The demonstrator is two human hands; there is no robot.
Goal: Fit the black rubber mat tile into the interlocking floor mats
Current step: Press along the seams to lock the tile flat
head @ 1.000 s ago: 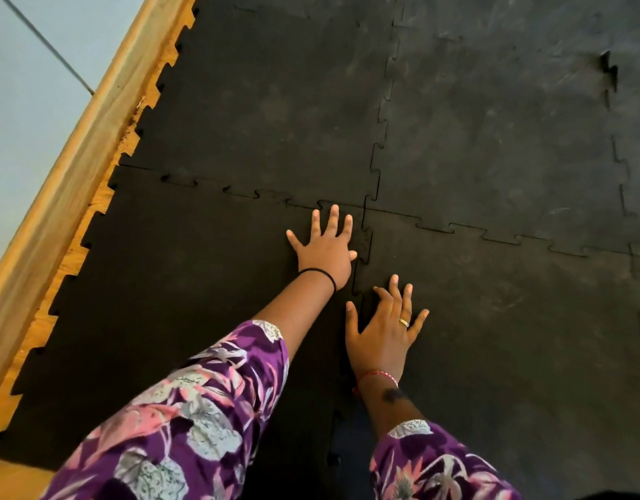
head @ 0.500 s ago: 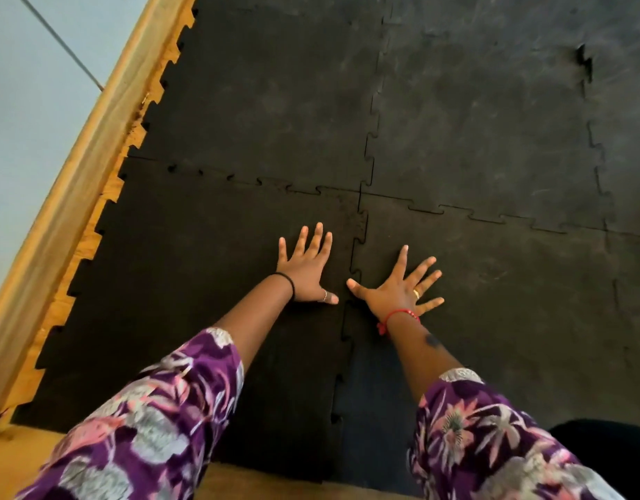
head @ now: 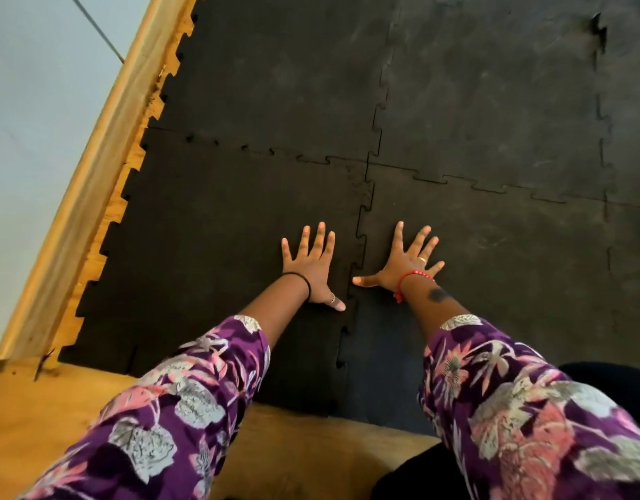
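Note:
The black rubber mat tile lies flat at the near left, its toothed edges meshed with the neighbouring floor mats above and to the right. My left hand rests palm down on this tile, fingers spread, just left of the vertical seam. Across that seam, my right hand lies flat and spread on the adjoining mat, thumb pointing toward the joint. Neither hand holds anything. The seam between my hands looks closed; lower down its teeth show small gaps.
A wooden skirting board runs diagonally along the left, against a pale wall. Bare wooden floor shows at the near edge and in the tooth gaps on the left. A raised tab sticks up at the far right seam.
Both hands have slid toward me along the vertical seam and spread flat on either side of it. The view has pulled back, showing the tile's near edge and bare floor.

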